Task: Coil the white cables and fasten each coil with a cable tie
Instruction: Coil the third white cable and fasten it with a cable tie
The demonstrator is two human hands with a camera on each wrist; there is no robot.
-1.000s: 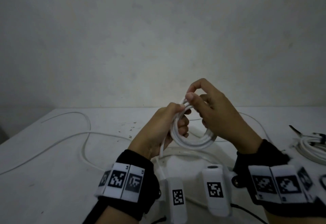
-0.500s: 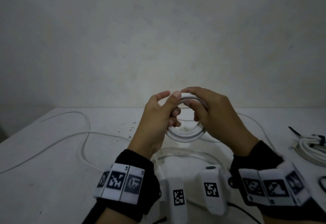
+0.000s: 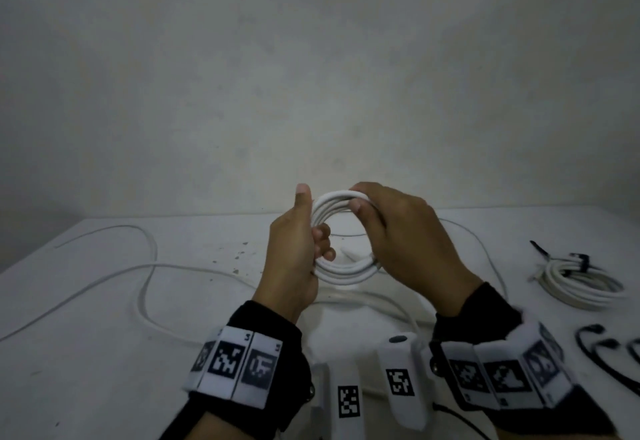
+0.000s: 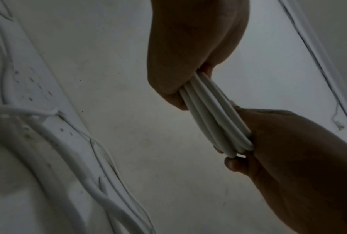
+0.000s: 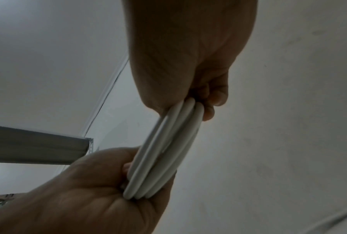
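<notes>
My left hand has its fingers curled round the left side of the white cable coil, thumb raised; my right hand pinches the coil's top and right side. I hold the coil above the surface. Right of it lies a tied coil; left, loose cable.

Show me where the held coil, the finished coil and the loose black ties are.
held coil (image 3: 346, 271): head view, lower arc.
finished coil (image 3: 585, 287): head view, white loops.
loose black ties (image 3: 588, 344): head view, curved strap.
</notes>
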